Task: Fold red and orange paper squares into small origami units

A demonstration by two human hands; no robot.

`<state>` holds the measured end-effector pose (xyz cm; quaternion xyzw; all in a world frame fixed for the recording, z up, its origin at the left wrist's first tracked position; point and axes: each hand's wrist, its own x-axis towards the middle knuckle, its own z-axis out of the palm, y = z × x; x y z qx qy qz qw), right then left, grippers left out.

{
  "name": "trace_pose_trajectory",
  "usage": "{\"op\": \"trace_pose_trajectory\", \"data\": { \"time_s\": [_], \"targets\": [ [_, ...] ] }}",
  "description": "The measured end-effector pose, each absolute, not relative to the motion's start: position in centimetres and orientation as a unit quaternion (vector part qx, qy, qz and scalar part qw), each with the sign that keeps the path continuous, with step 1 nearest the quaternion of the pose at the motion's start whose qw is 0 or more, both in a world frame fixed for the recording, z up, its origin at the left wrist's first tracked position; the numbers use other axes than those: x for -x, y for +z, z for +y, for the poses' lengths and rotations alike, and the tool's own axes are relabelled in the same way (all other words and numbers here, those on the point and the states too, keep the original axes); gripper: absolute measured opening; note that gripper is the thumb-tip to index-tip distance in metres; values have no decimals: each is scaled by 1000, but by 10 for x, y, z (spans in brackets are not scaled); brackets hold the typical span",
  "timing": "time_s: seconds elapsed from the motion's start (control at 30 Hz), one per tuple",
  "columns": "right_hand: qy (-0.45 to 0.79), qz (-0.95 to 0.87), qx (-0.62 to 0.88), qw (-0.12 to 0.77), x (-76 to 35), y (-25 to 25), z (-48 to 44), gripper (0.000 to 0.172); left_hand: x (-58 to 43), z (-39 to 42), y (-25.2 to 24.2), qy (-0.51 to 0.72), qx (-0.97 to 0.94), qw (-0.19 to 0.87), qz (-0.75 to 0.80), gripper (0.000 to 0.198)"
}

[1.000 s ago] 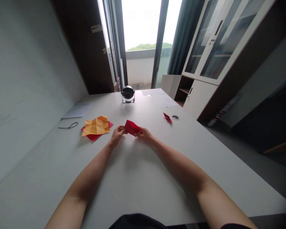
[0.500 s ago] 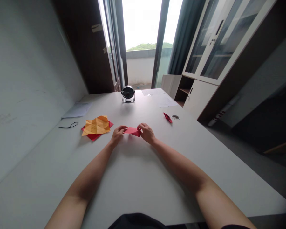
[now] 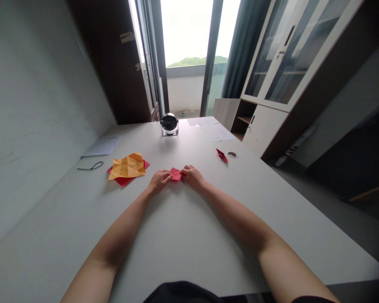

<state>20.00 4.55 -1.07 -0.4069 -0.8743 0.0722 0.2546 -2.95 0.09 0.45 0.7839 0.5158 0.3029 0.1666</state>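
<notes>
Grips (left hand, right hand) press red paper.

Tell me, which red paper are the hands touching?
The folded red paper in the middle, between the left hand and right hand. The red sheet lies under orange paper; the small red piece sits alone.

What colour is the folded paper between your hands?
Red. The head view shows the folded paper between the left hand and right hand.
</notes>
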Motion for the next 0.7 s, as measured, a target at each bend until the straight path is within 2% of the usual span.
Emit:
{"op": "trace_pose_trajectory", "data": {
  "time_s": [0.2,0.37,0.57,0.7],
  "targets": [
    [94,-860,422,271,-203,-12,50,28,30,0,7,299,-777,186,522,32],
    [91,-853,441,263,-202,-13,47,26,27,0,1,306,-754,215,540,24],
    [75,-840,476,248,-197,-9,43,22,25,-1,-3,323,-721,239,564,36],
    [81,-828,481,276,-195,-9,42,22,24,-1,-2,334,-712,248,566,38]
  ]
}}
